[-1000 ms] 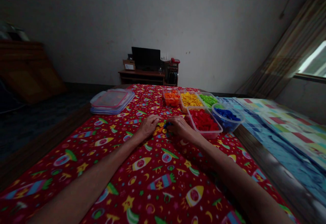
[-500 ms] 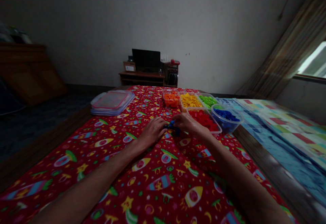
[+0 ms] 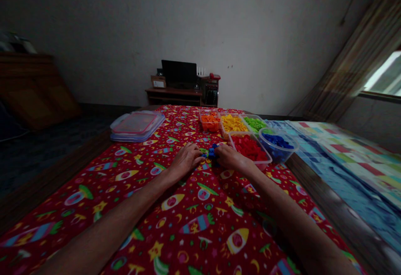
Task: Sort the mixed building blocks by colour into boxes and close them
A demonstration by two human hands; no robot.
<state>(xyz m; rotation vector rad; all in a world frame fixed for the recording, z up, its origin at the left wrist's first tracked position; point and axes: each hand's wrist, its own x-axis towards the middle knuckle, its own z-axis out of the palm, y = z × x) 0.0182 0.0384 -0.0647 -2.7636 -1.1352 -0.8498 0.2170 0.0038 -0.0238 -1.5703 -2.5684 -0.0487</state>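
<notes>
My left hand [image 3: 185,160] and my right hand [image 3: 229,157] rest close together on the red patterned cloth [image 3: 188,220], both with fingers curled in. Between them sits a small cluster of blue bricks [image 3: 213,152], which both hands grip from the sides. A few yellow pieces on the cloth under the hands are hard to tell from the print. Just right of my right hand stands a clear tub of red bricks [image 3: 249,147].
Tubs of orange bricks [image 3: 210,121], yellow bricks [image 3: 233,122], green bricks [image 3: 256,123] and blue bricks [image 3: 277,141] stand behind. Stacked clear lids [image 3: 136,123] lie at far left. A checked cloth [image 3: 351,158] covers the right side. A desk with a monitor [image 3: 179,74] stands by the wall.
The hands lifted slightly toward the tubs with the blue bricks, then settled back down on the cloth, closing together round the blue cluster.
</notes>
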